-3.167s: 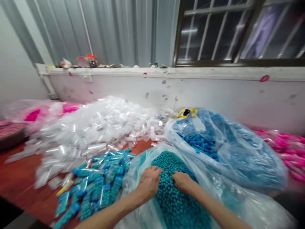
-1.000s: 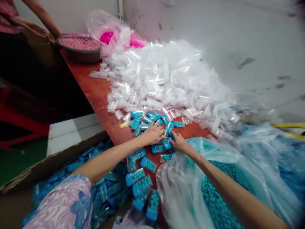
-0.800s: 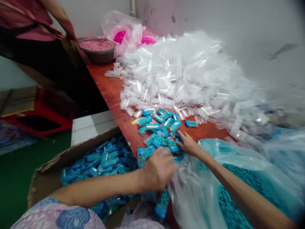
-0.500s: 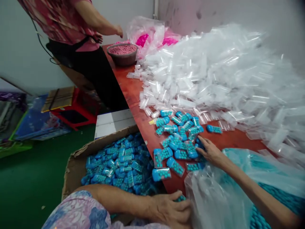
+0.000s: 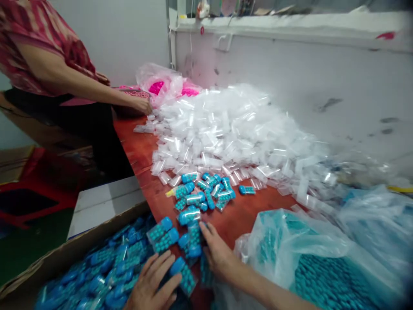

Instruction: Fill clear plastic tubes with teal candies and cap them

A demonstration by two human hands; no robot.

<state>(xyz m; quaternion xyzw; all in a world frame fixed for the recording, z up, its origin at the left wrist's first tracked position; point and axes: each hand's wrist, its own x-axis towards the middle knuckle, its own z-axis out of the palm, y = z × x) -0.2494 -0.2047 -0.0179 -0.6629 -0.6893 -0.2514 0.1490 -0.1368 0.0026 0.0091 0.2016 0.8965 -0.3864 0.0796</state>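
My left hand [image 5: 153, 282] is open, fingers spread, at the table's near edge beside the cardboard box. By its fingertips are small clear packets of teal beads with blue ends, one of them a tilted packet [image 5: 183, 275]. My right hand [image 5: 221, 256] lies low over the red table [image 5: 254, 215], fingers stretched out against the right side of an upright packet [image 5: 194, 239]. Its fingers are partly blurred, and no packet is gripped in it. A pair of packets [image 5: 163, 234] sits at the edge above the box. Farther back lies a loose cluster of packets [image 5: 209, 185].
The cardboard box [image 5: 74, 245] at lower left holds many packets. A large heap of clear empty sleeves [image 5: 232, 129] covers the back of the table. An open plastic bag of teal beads [image 5: 329, 275] stands at right. A co-worker's hand [image 5: 142, 104] is by a bowl of pink beads [image 5: 129, 112].
The view has turned right. My right hand has swept packets toward the box and the near edge. My left hand has come up with fingers spread. The co-worker's arm has reached lower, toward the sleeves.
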